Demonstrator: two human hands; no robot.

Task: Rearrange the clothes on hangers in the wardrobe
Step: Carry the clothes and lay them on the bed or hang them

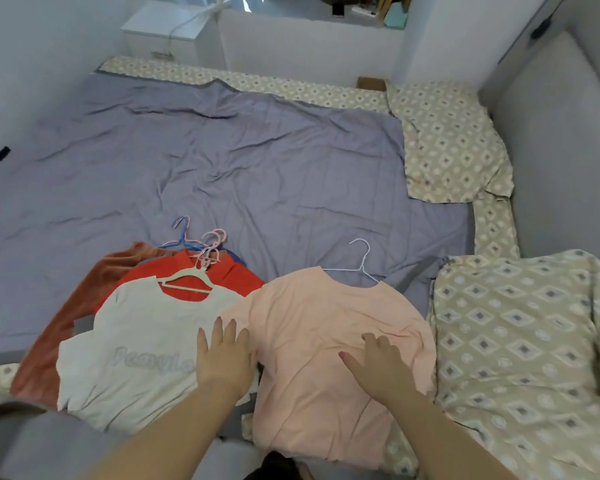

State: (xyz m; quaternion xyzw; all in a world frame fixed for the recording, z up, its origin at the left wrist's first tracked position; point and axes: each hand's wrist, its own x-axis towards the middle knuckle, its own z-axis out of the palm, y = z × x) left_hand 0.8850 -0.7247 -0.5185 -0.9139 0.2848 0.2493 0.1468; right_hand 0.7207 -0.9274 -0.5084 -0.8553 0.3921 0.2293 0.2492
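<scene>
Clothes (pixel 160 317) on hangers lie at the near edge of the bed (pixel 291 86), around 6 o'clock. A rust top (pixel 66 320), a red top (pixel 236 275) and a white shirt (pixel 132 375) are stacked at 7 o'clock, with a pink shirt (pixel 312 306) on a wire hanger (pixel 361 265) just beside them. Pale lettering (pixel 146 360) on the white shirt is too blurred to read. The left hand (pixel 224 358) lies flat, fingers straight, where the white and pink shirts meet. The right hand (pixel 381 362) rests spread on the pink shirt. A wrinkled grey sheet (pixel 222 150) stretches open toward 12 o'clock, and a patterned quilt (pixel 527 341) crowds 4 o'clock.

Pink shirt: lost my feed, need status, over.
Hands open: left hand flat at edge of pink shirt, right hand resting on it. Shirt flat on bed, hanger in. Pile under white shirt abuts left.
</scene>
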